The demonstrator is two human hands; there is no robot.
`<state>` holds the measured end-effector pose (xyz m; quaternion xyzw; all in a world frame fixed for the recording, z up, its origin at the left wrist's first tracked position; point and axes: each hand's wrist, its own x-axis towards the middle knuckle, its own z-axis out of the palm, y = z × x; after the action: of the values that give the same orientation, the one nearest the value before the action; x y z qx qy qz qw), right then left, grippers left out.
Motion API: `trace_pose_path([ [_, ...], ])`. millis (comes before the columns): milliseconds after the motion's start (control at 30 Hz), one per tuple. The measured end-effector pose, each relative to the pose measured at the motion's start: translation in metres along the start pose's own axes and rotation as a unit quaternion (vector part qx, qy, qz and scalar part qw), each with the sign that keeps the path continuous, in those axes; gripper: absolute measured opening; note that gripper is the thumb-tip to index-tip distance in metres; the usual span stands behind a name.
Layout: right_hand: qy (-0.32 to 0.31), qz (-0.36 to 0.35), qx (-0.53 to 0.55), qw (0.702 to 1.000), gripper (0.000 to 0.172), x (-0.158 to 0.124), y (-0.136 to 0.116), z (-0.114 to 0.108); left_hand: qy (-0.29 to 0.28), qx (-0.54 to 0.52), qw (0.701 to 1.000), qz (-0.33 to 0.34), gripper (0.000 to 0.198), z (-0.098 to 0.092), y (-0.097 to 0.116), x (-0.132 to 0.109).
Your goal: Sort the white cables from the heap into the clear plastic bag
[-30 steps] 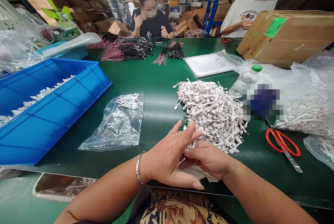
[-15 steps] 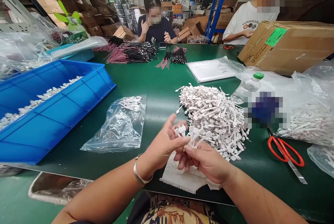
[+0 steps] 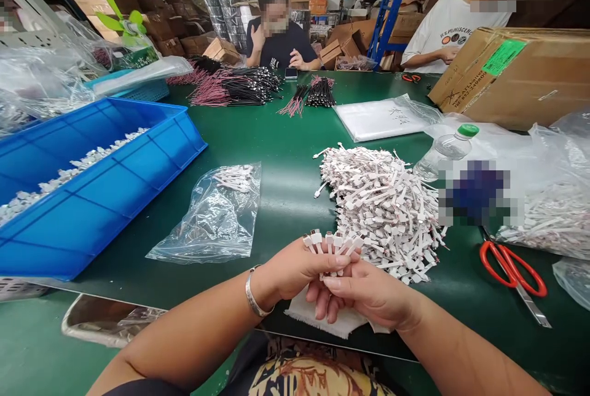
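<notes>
Moved since the earlier frame: the hands have closed together, and the left fingers are no longer spread.

Head view.
Left hand (image 3: 299, 267): silver bangle (image 3: 252, 299) at wrist; fingers curled narrowly around a bunch of white connectors (image 3: 329, 245), their heads standing above the fingertips.
Right hand (image 3: 364, 294): fingers pressed against the same bunch, above a frayed white cloth (image 3: 322, 316).
Heap of tagged connectors (image 3: 382, 211): just beyond the hands, on a green workbench (image 3: 286, 150).
Red-handled scissors (image 3: 511, 270): to the right.
Blue plastic tray (image 3: 106, 217): to the left.

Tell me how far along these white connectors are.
Seemingly done: white connectors lie in the blue tray, a few in the zip bag. In hand: the left hand and the right hand hold a small bunch. Left: the big heap, plus the plastic bag at right.
</notes>
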<state>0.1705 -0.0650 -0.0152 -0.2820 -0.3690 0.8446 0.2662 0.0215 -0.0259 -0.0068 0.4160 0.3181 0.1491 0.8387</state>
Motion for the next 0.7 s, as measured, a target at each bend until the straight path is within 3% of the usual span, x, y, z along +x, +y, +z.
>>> trace_pose_path([
  [167, -0.012, -0.004, 0.009, 1.000, 0.047, 0.0006, 0.0027, -0.0040, -0.034, -0.047, 0.998, -0.032, 0.043, -0.0032, -0.0011, 0.0040],
  [333, 0.025, -0.010, -0.015, 1.000, 0.040, 0.0021, 0.0051, -0.0048, -0.098, -0.084, 0.990, -0.059, 0.052, -0.0050, 0.0017, 0.0042],
  [500, 0.058, -0.001, 0.015, 0.998, 0.033, 0.0040, 0.0032, -0.0014, -0.086, -0.097, 0.991, -0.034, 0.052, -0.0056, -0.0004, 0.0041],
  [700, 0.108, -0.013, 0.024, 0.994, 0.032, 0.0044, 0.0005, 0.0032, -0.036, -0.081, 0.995, 0.039, 0.034, 0.0005, -0.0013, 0.0043],
])
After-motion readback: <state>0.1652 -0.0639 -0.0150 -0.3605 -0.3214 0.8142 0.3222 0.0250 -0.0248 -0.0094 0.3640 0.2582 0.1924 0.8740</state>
